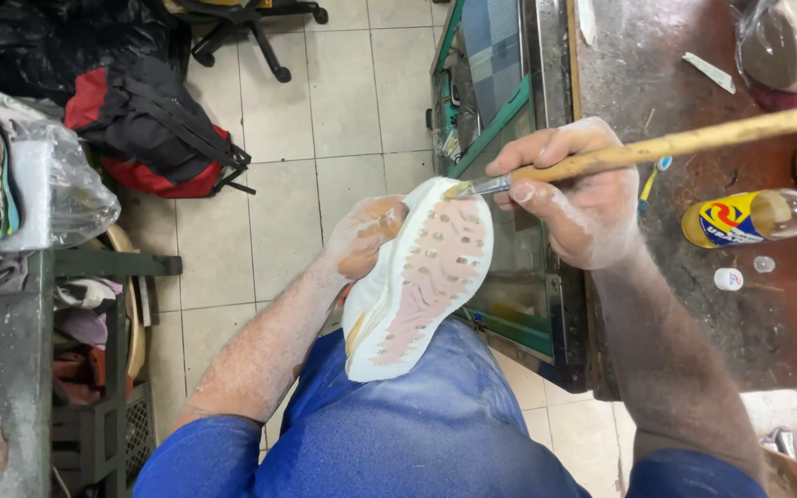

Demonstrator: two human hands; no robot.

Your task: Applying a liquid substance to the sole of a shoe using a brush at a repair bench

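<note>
White sole (422, 277) edge under brush (657, 148) tip (floor beyond)

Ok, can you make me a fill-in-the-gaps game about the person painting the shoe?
1. The right hand holds a long wooden ____.
2. The left hand holds a white shoe with a pink ____ turned upward.
3. A red and black ____ lies on the tiled floor.
4. The person's clothing is ____.

Missing words: brush; sole; backpack; blue

shoe (419, 281) x1 | brush (657, 148) x1 | bottle (758, 217) x1 | backpack (149, 129) x1 | caps (729, 278) x2
</note>
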